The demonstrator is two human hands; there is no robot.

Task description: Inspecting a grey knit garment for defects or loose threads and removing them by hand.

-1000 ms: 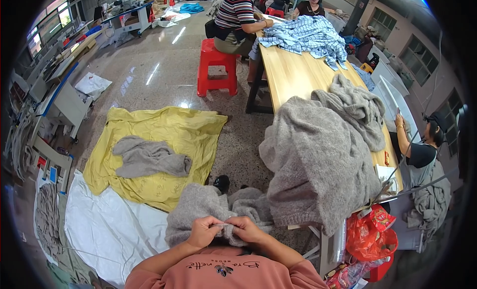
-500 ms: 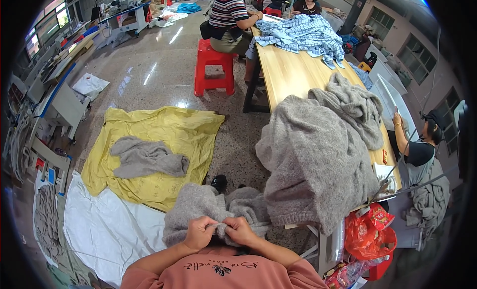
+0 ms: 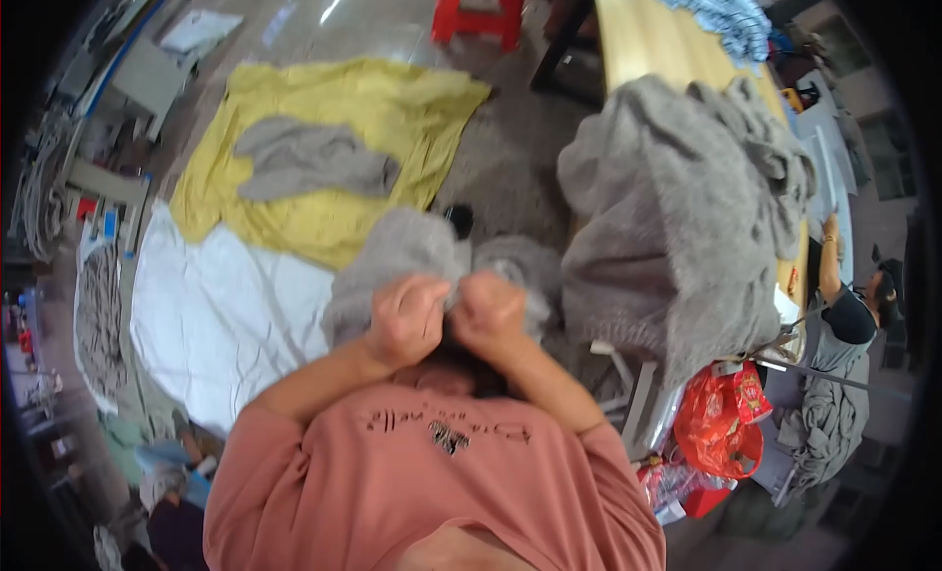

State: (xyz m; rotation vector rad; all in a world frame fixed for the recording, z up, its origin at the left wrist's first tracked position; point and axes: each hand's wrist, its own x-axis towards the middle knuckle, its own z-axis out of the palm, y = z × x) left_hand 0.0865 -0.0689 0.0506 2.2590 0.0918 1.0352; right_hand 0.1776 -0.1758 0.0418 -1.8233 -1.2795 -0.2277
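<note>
A grey knitted garment point(image 3: 407, 245) lies bunched over my lap, parts of it spreading to both sides. My left hand point(image 3: 407, 319) is closed with its fingers curled, pinching the knit at its near edge. Close beside it, a small gap apart, my right hand point(image 3: 489, 311) is a fist gripping the same garment. Both hands are slightly blurred, and the bit of fabric between the fingers is mostly hidden.
A large heap of grey knitwear point(image 3: 677, 237) hangs off the wooden table point(image 3: 643, 41) at right. On the floor, a yellow cloth point(image 3: 294, 90) bears a grey knit piece point(image 3: 314, 159); a white sheet point(image 3: 226, 321) lies nearer. A red bag point(image 3: 706, 424) and a person point(image 3: 849, 311) are right.
My view has tipped downward, so the surroundings sit higher in the picture. Both hands have come up closer, still holding the knit garment.
</note>
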